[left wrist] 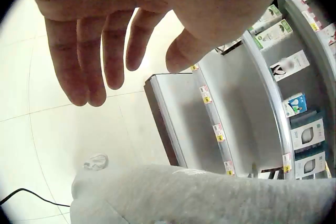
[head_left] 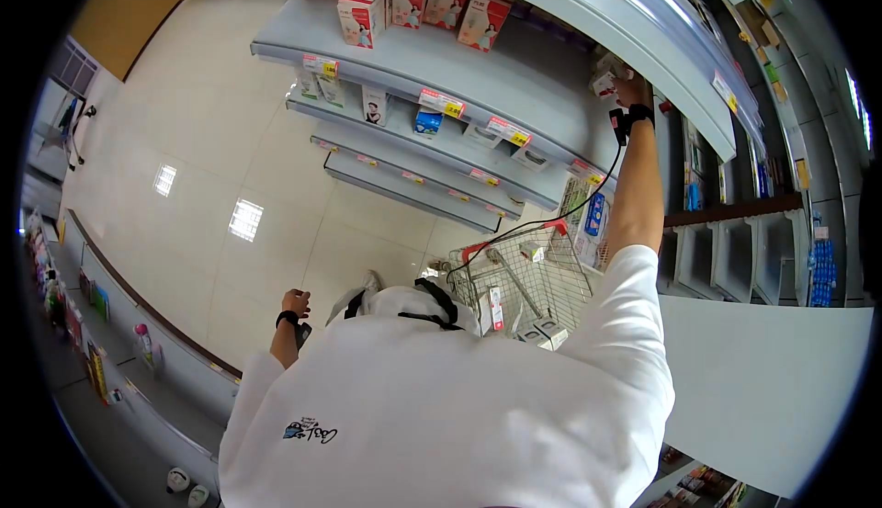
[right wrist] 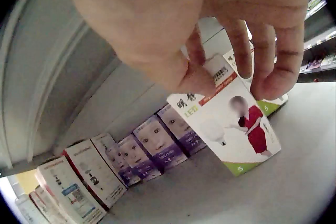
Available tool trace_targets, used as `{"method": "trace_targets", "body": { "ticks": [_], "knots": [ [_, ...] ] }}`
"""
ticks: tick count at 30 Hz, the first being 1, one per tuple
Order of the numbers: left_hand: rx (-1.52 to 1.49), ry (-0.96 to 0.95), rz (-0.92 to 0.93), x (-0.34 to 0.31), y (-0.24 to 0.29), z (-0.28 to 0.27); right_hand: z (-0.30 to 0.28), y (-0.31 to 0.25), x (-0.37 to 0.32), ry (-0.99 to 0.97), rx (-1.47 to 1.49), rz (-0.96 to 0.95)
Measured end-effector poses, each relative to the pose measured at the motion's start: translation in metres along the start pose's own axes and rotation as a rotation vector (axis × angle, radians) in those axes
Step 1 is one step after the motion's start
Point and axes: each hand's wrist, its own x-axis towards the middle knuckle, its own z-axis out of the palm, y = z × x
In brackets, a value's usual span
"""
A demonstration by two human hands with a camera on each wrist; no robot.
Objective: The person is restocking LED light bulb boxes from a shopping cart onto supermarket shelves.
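Note:
At the far right end of the upper shelf, my right hand [head_left: 632, 91] pinches a white LED bulb box [right wrist: 226, 124] between thumb and fingers. The box has a green corner and a figure in red on its front. It tilts over the shelf board, its lower corner close to the surface. Behind it, partly covered by the fingers, is another box of the same kind [right wrist: 273, 106]. My left hand [head_left: 296, 302] hangs low at my side, holding nothing. In the left wrist view its fingers [left wrist: 63, 61] point loosely downward over the floor.
Purple boxes [right wrist: 157, 140] and white bulb boxes [right wrist: 94, 171] line the shelf beside the held box. Red-and-white boxes [head_left: 363, 16] stand at its far left. A wire shopping cart [head_left: 556, 227] with several boxes stands below. The upper shelf panel [head_left: 675, 76] overhangs my right hand.

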Motion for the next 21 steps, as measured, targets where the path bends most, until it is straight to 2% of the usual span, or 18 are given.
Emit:
{"method": "trace_targets", "body": {
  "ticks": [1, 2, 4, 6, 8, 10, 11, 17, 21],
  "knots": [
    [-0.012, -0.001, -0.011, 0.002, -0.002, 0.001, 0.020, 0.027, 0.030, 0.085, -0.095, -0.162],
    [-0.022, -0.001, -0.014, 0.001, -0.006, 0.001, 0.019, 0.022, 0.031, 0.089, -0.093, -0.159],
    [-0.045, 0.005, -0.016, 0.002, -0.010, 0.003, 0.018, 0.017, 0.032, 0.043, -0.338, -0.150],
    [-0.094, -0.009, -0.013, 0.008, -0.015, 0.004, 0.032, 0.029, 0.035, 0.205, -0.316, -0.228],
    [-0.101, -0.012, -0.019, 0.013, -0.014, 0.006, 0.029, 0.007, 0.015, -0.009, -0.077, -0.007],
    [-0.100, -0.014, -0.003, 0.010, -0.009, 0.005, 0.040, 0.006, 0.004, 0.323, -0.191, -0.199],
    [-0.106, -0.013, 0.000, 0.007, -0.005, 0.004, 0.044, 0.007, 0.005, 0.349, -0.175, -0.184],
    [-0.065, 0.002, 0.029, -0.004, 0.008, -0.005, 0.055, 0.006, 0.008, 0.449, -0.154, -0.162],
    [-0.073, 0.005, 0.052, -0.004, 0.007, -0.009, 0.050, -0.002, 0.001, 0.392, -0.155, -0.127]
  ]
}}
